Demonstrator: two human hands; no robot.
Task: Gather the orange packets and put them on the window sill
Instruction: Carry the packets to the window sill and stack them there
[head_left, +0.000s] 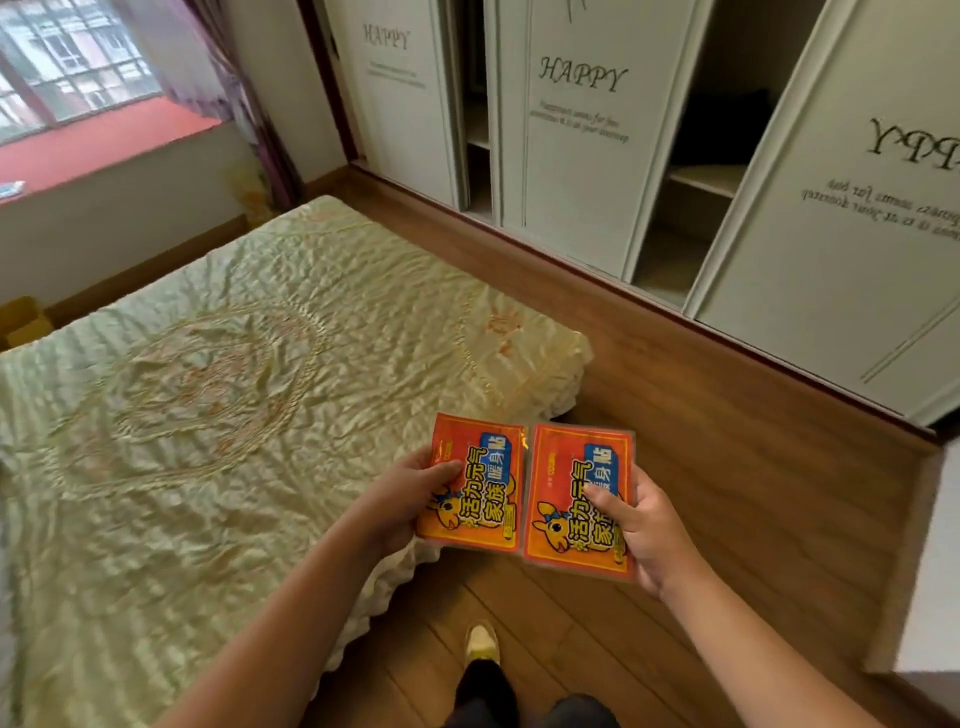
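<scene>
I hold two orange packets side by side over the bed's near corner and the floor. My left hand (402, 501) grips the left packet (480, 478) by its left edge. My right hand (649, 525) grips the right packet (569, 493) by its right edge, thumb on its face. Both packets carry blue labels and a cartoon animal. The window sill (109, 143), covered in red, lies far off at the upper left, beyond the bed.
A bed with a pale green quilt (208, 389) fills the left. Wooden floor (701, 415) runs along its right side. White sliding wardrobe doors (576, 130), partly open, line the right wall. A purple curtain (249, 93) hangs beside the window. My foot (482, 644) stands below.
</scene>
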